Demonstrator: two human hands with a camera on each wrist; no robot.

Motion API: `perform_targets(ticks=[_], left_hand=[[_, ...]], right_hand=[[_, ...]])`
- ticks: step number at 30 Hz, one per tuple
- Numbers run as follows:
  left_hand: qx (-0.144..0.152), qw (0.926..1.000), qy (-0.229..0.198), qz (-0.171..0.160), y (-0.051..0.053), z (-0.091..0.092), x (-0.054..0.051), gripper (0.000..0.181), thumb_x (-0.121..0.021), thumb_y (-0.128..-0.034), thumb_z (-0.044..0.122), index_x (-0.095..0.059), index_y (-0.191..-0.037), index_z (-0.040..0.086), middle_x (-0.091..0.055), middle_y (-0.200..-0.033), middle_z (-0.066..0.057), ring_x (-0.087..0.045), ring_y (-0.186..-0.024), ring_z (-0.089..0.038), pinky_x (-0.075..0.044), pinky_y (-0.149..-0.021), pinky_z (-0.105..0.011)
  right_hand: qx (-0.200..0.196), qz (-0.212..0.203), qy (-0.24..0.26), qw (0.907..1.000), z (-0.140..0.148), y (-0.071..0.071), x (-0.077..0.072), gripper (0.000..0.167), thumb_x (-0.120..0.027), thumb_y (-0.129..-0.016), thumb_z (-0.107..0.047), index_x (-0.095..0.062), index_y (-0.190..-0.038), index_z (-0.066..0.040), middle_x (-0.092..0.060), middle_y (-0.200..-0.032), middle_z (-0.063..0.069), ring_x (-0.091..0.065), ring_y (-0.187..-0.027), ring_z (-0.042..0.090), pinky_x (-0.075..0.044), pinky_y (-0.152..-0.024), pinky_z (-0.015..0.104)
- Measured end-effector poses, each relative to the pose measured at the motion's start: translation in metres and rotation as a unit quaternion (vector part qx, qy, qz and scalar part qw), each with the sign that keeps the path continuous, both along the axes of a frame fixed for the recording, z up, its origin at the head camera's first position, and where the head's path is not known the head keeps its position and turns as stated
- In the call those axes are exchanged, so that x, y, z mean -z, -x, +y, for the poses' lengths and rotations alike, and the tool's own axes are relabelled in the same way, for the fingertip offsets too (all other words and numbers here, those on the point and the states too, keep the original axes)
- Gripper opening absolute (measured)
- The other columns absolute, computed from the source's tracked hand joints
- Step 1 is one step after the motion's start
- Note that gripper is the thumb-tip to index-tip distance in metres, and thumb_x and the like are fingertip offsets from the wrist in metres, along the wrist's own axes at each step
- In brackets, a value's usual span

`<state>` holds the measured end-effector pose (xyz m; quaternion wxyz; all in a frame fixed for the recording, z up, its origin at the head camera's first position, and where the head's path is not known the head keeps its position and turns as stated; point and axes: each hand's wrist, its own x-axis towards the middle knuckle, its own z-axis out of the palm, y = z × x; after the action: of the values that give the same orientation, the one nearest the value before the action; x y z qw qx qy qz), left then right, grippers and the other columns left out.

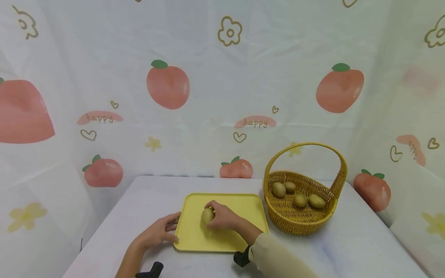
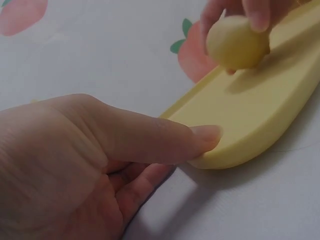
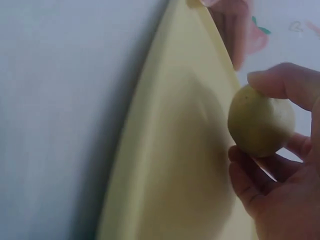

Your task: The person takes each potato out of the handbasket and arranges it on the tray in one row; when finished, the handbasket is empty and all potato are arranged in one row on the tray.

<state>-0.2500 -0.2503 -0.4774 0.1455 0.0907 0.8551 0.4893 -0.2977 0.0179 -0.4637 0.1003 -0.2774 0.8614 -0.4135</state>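
"Brownish-yellow was the fruit (image 1: pixel 207 217); where was it?"

"Just above the yellow tray (image 1: pixel 243 206), a little left of its middle, shadow beneath. The right hand (image 1: pixel 224 217) had its thumb and fingers bent round it, parted only by the fruit's own width."

"Which way did it point?"

"From the right wrist it looked nearly round, and fingers covered part of it, so I couldn't tell its long axis."

"The left hand (image 1: pixel 160 231)?"

"It pinched the tray's left side near the front corner, thumb over the rim."

"Any other container?"

"Right of the tray stood a wicker basket (image 1: pixel 292 227), handle up, holding four similar fruits (image 1: pixel 316 201) in two pairs."
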Motion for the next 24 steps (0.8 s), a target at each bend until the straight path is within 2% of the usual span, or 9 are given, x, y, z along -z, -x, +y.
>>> perform_targets(ticks=[5,9,16,24], left_hand=[[0.036,0.9992,-0.016,0.008,0.000,-0.003,-0.001,0.095,-0.084,-0.0681,0.007,-0.033,-0.147,-0.007,-0.042,-0.143,-0.030,-0.046,-0.127,-0.045,-0.041,-0.104,-0.051],[0.050,0.9984,-0.028,0.006,-0.001,-0.004,-0.001,0.097,-0.084,-0.0685,0.007,-0.030,-0.147,-0.009,-0.038,-0.145,-0.032,-0.044,-0.128,-0.046,-0.040,-0.105,-0.051],[0.048,0.9985,-0.024,0.002,-0.002,-0.003,-0.002,0.097,-0.085,-0.0690,0.008,-0.031,-0.148,-0.006,-0.036,-0.146,-0.031,-0.045,-0.127,-0.045,-0.042,-0.103,-0.051],[0.046,0.9988,-0.018,0.005,-0.002,-0.003,-0.003,0.096,-0.084,-0.0689,0.008,-0.031,-0.148,-0.007,-0.036,-0.145,-0.033,-0.045,-0.126,-0.047,-0.042,-0.103,-0.051]], right_hand=[[0.022,0.039,0.002,0.9990,-0.027,0.000,0.005,0.056,-0.082,-0.065,-0.011,-0.060,-0.117,-0.006,-0.055,-0.101,-0.001,-0.055,-0.089,0.014,-0.049,-0.074,0.023],[0.035,0.042,0.003,0.9985,-0.044,-0.003,0.006,0.058,-0.084,-0.067,-0.015,-0.060,-0.119,-0.006,-0.058,-0.101,-0.003,-0.056,-0.090,0.012,-0.050,-0.076,0.023],[0.038,0.032,0.027,0.9984,-0.058,-0.010,0.009,0.057,-0.084,-0.071,-0.018,-0.059,-0.121,-0.008,-0.059,-0.101,-0.007,-0.055,-0.087,0.008,-0.049,-0.073,0.022],[0.033,0.032,0.008,0.9989,-0.063,-0.014,0.014,0.057,-0.084,-0.072,-0.025,-0.060,-0.122,-0.011,-0.058,-0.097,-0.010,-0.052,-0.086,0.006,-0.048,-0.075,0.022]])
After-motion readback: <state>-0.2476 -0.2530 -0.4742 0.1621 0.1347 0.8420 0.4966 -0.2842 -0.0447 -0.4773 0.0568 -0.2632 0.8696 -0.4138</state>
